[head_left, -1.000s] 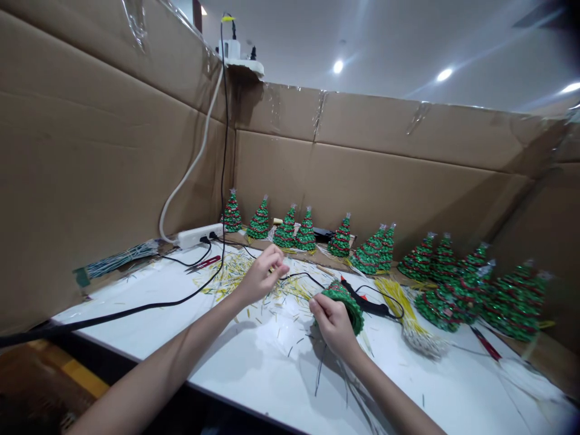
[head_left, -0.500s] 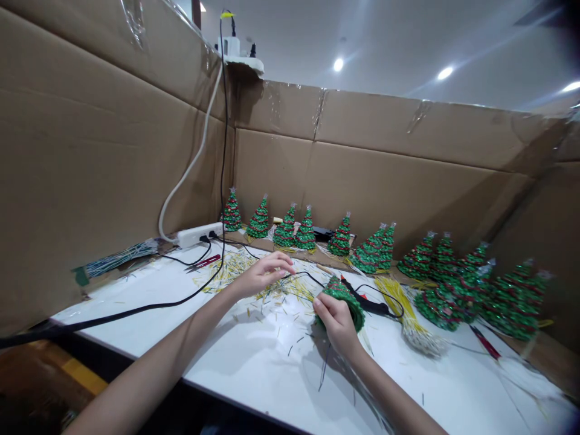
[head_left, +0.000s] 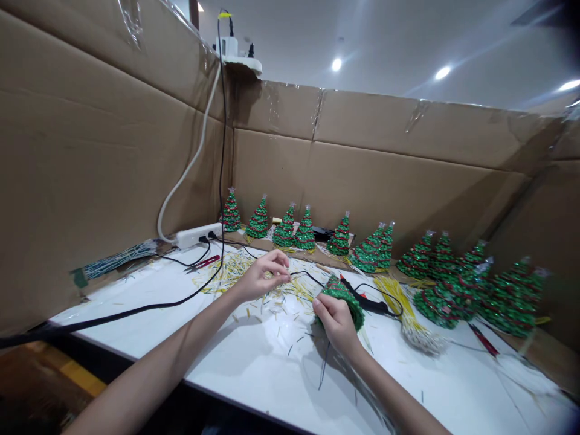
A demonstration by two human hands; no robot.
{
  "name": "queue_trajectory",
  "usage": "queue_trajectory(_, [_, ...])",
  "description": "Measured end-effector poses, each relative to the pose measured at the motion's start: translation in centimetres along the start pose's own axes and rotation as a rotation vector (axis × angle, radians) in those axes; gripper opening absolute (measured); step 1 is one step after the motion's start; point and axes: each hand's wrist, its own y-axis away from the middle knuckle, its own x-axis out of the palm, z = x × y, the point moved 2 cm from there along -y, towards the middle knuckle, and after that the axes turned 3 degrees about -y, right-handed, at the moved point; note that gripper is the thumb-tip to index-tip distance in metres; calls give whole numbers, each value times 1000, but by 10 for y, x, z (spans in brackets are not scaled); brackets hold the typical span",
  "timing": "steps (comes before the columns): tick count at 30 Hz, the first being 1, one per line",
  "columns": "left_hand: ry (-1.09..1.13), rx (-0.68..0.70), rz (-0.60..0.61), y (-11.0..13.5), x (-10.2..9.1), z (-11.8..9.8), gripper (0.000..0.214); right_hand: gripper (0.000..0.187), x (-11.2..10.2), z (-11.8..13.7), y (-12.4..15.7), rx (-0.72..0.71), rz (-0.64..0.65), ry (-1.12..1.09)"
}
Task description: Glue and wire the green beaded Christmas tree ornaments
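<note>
My right hand point(head_left: 336, 317) grips a small green Christmas tree point(head_left: 348, 296) by its near side, and the tree leans with its hollow base turned toward me. To the left, my left hand point(head_left: 265, 277) is raised over the yellow clippings, thumb and forefinger brought together; anything between them is too small to make out. Just beyond the held tree lies a black glue gun point(head_left: 374, 305) with an orange tip. A bundle of yellow and white wires or stems point(head_left: 408, 317) rests right of it.
Several finished trees point(head_left: 339, 235) stand along the cardboard wall point(head_left: 385, 163). Yellow clippings point(head_left: 231, 266) litter the white table point(head_left: 240, 368). A power strip point(head_left: 199, 234), black cord point(head_left: 181, 300) and red-handled snips point(head_left: 206, 262) lie left; another red-handled tool point(head_left: 484, 339) lies right.
My left hand has dipped slightly and moved a little left, its thumb and forefinger coming closer together. My right hand and the held tree look nearly unmoved.
</note>
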Motion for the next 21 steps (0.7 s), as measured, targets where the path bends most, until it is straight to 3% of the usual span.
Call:
queue_trajectory(5, [-105,-100,-236,-1,-20,10,24,40,-3,-1,2,-18,-29,56])
queue_trajectory(7, [-141,-133,-263,-2,-24,10,25,40,-3,-1,1,-14,-47,64])
queue_trajectory(15, [-247,20,-120,6,-3,-14,25,39,2,4,-1,-17,-63,124])
queue_trajectory(21, [-282,111,29,10,15,-16,22,38,2,4,-1,-25,-50,149])
